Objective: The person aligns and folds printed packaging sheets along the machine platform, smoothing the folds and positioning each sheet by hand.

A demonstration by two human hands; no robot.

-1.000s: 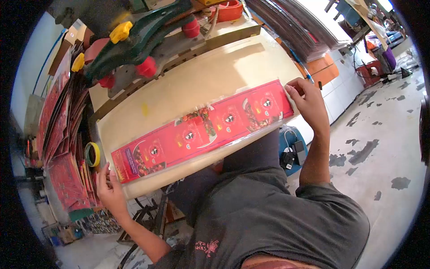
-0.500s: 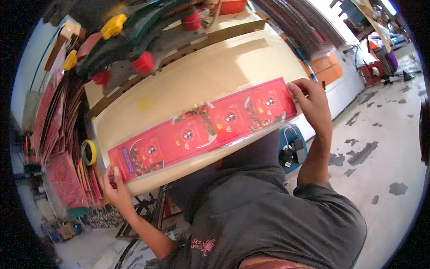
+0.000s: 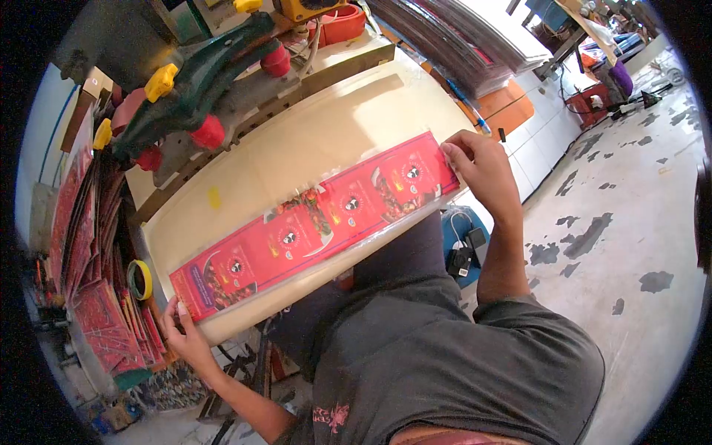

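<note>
A long red printed plastic sheet [image 3: 315,241], with several repeated label panels and food pictures, lies slantwise over a cream work surface [image 3: 378,119]. My right hand [image 3: 486,167] pinches its far right end between thumb and fingers. At the lower left corner, my left hand [image 3: 185,337] has its thumb on top of the sheet and its fingers closed around the edge. Clear film shows along the sheet's near edge. Beyond the surface stands a machine with a dark green arm [image 3: 196,93] and red and yellow knobs.
Stacks of red printed sheets [image 3: 107,319] stand at the left, beside a yellow tape roll [image 3: 139,279]. A pile of dark-edged sheets [image 3: 452,44] lies at the back right. A blue stool [image 3: 454,226] holding a black charger and cable is near my right arm.
The whole view has shifted, so the scene sits further left and more of the machine shows. Both hands keep hold of the sheet's ends, which lies nearly the same on the surface.
</note>
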